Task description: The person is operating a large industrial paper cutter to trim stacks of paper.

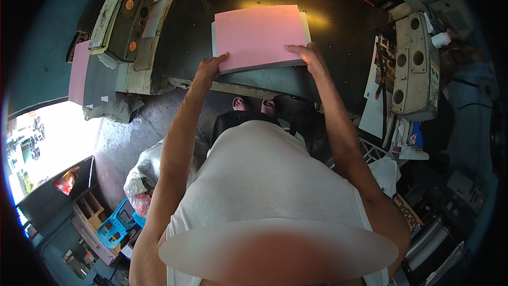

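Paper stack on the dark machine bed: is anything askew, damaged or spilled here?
Slightly askew: the pink-topped paper stack sits rotated against the machine bed edge, left hand and right hand gripping its near corners. No damage or spill shows.

- Small print or paper-cutting workshop.
- Black steel machine worktop [338,26], worn, with red guide line.
- Stack of pink paper [257,36].
- Grey control housings [415,66] with round buttons.
- Loose printed sheets [378,106], cluttered concrete floor [127,137].

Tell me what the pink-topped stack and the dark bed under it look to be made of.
Stack: paper, matte pink top sheet over white sheet edges, held by left hand and right hand. Bed: probably painted metal, dark, faintly glossy, dotted with small holes.
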Motion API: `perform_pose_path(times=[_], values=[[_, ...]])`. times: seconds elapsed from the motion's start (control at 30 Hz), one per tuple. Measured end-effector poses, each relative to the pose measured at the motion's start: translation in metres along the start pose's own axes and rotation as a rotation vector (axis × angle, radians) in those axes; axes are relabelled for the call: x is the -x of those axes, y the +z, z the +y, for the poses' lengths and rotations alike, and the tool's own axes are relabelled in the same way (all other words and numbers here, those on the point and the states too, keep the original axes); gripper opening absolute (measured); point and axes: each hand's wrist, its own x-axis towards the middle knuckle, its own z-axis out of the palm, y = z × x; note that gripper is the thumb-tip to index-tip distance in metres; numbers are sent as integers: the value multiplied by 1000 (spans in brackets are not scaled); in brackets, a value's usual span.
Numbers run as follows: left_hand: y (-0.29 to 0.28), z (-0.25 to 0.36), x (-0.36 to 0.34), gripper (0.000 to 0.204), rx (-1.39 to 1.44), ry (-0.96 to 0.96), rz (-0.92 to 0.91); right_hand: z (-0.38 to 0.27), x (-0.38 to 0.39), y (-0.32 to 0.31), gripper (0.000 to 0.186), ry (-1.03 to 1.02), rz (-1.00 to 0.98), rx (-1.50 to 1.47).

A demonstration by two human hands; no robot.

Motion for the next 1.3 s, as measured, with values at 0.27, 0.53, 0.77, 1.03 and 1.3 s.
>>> perform_pose_path(times=[0.27,0.53,0.77,1.03,1.3], values=[[-10,-7,-6,52,-48,-25,-15,-6,2,7,42,69,60,64],[-2,8,-1,87,-268,5,40,-11,0,3,41,88,77,151],[-8,35,-27,94,-439,124,188,-8,3,-2,39,201,85,118],[-18,94,-111,61,14,-38,14,2,6,-5,45,215,35,24],[2,108,-111,51,204,-1,-60,13,7,-7,63,137,108,59]])
